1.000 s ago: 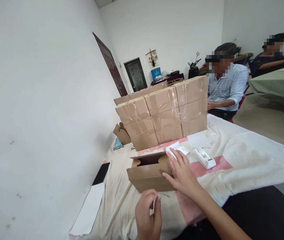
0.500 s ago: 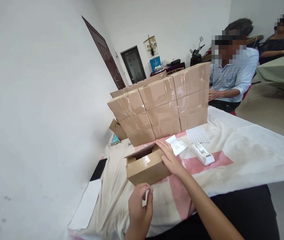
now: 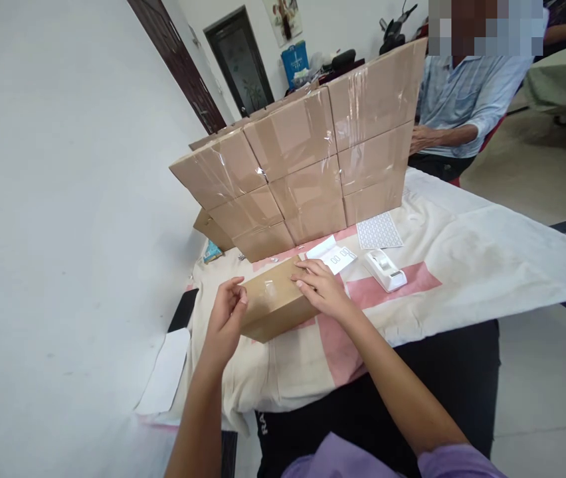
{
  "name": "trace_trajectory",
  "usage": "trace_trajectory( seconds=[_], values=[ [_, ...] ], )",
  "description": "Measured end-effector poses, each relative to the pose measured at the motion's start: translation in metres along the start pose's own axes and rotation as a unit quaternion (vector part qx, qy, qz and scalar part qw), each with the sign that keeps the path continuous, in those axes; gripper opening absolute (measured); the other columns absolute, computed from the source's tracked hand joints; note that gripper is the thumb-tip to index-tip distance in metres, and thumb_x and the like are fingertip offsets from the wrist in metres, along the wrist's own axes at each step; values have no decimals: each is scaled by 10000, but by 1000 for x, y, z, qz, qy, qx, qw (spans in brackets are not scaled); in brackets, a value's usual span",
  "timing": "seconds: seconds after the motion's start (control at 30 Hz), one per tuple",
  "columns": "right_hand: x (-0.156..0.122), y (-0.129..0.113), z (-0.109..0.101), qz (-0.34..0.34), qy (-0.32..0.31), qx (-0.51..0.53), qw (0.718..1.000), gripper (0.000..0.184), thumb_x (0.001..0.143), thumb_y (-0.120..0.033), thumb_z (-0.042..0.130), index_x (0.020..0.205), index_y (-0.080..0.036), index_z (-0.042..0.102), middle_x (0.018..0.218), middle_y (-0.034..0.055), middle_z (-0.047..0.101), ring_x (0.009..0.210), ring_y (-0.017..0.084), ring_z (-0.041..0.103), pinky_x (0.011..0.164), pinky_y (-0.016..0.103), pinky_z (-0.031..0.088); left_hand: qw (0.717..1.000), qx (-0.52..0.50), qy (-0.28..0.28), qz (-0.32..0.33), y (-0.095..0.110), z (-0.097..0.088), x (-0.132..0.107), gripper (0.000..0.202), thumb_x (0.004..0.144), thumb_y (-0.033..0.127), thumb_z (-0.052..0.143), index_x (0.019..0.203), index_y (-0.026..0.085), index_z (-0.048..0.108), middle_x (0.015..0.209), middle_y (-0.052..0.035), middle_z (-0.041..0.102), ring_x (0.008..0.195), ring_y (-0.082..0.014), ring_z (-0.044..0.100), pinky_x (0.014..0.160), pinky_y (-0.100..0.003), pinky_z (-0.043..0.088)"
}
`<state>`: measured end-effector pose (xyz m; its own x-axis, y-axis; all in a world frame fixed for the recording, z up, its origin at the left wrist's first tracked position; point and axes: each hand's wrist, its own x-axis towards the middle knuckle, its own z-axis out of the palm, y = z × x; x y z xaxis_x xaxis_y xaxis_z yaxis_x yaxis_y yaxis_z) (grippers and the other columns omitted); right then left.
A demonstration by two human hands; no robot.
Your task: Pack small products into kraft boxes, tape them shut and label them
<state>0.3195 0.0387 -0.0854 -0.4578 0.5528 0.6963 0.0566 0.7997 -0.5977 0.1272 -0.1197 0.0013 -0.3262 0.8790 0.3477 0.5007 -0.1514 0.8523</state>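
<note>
A small cardboard box [image 3: 276, 309] sits on the cloth in front of me, its lid down and a shiny strip of clear tape on its top. My right hand [image 3: 321, 287] rests on the lid's right end, fingers stretched out over it. At the left end, my left hand [image 3: 226, 312] is beside the box with fingers curled and the thumb close to the index finger. Whatever is between those fingertips is too small to make out.
Taped cardboard boxes [image 3: 303, 159] stand stacked behind the small box. To the right lie a white tape dispenser [image 3: 385, 270], a sticker sheet [image 3: 380, 231] and a printed paper [image 3: 330, 255]. A black phone-like object [image 3: 183, 310] lies left. A person [image 3: 457, 106] sits beyond the stack.
The box's lid has gone from raised to down. My left hand has moved up and left to the box's end. My right hand has shifted onto the lid, and the view has tilted down.
</note>
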Motion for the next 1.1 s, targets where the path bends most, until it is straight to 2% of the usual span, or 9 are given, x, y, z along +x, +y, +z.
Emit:
trace_trajectory(
  seconds=[0.13,0.27,0.37,0.5,0.77,0.87,0.93,1.0,1.1],
  values=[
    [0,-1,1,16,2,-3,1000,288,1040,-319,503,1142,-248,763,1350,99,666,1282,277,559,1102,539,480,987,54,-142,-46,12,-15,31,356,997,352,511,1343,270,499,935,-6,492,819,-159,497,757,-283,408],
    [-2,-1,3,17,7,6,1000,286,1039,-316,507,1153,-238,758,1374,98,654,1280,271,553,1120,522,473,931,123,-317,-132,17,-25,56,416,972,384,520,1378,295,504,983,-14,509,808,-163,484,724,-281,396],
    [-3,0,3,21,9,10,1000,288,1042,-323,504,1162,-244,753,1385,90,647,1288,267,543,1127,513,470,906,143,-369,-149,15,-26,70,459,959,433,552,1388,285,489,967,-12,518,834,-172,504,735,-281,413],
    [-2,-1,3,25,8,16,1000,286,1040,-323,504,1174,-261,749,1393,76,639,1288,264,536,1123,506,476,902,164,-376,-136,9,-18,81,495,922,443,599,1371,254,509,925,-10,521,800,-169,520,719,-283,458],
    [-3,-2,3,44,1,22,999,293,1038,-330,501,1183,-289,753,1411,56,634,1298,270,526,1118,516,483,921,178,-322,-127,-1,-12,75,511,892,386,603,1387,296,518,876,4,513,618,-136,485,510,-233,420],
    [-3,-1,4,44,2,24,999,291,1035,-329,504,1177,-293,756,1402,54,640,1300,272,524,1119,520,482,925,223,-296,-79,-6,-14,75,541,878,392,620,1398,275,527,1021,-44,597,707,-163,556,662,-304,512],
    [-3,0,4,41,3,29,999,287,1032,-326,512,1177,-285,756,1403,58,639,1299,271,523,1124,518,478,921,295,-247,-54,-10,-15,75,617,844,454,667,1416,263,534,1274,-111,588,948,-248,616,870,-414,532],
    [-3,1,4,40,4,34,999,285,1029,-318,519,1179,-269,756,1409,67,635,1301,270,521,1129,509,476,905,360,-219,-63,-16,-15,75,649,839,546,671,1416,276,551,1459,-126,527,1238,-361,533,1065,-544,430],
    [-3,1,6,39,8,39,998,282,1026,-310,524,1175,-258,756,1415,69,634,1301,267,516,1126,505,482,892,361,-239,-126,-29,-14,74,579,935,601,525,1430,301,539,1497,-95,555,1381,-389,445,1159,-612,306]
  ],
)
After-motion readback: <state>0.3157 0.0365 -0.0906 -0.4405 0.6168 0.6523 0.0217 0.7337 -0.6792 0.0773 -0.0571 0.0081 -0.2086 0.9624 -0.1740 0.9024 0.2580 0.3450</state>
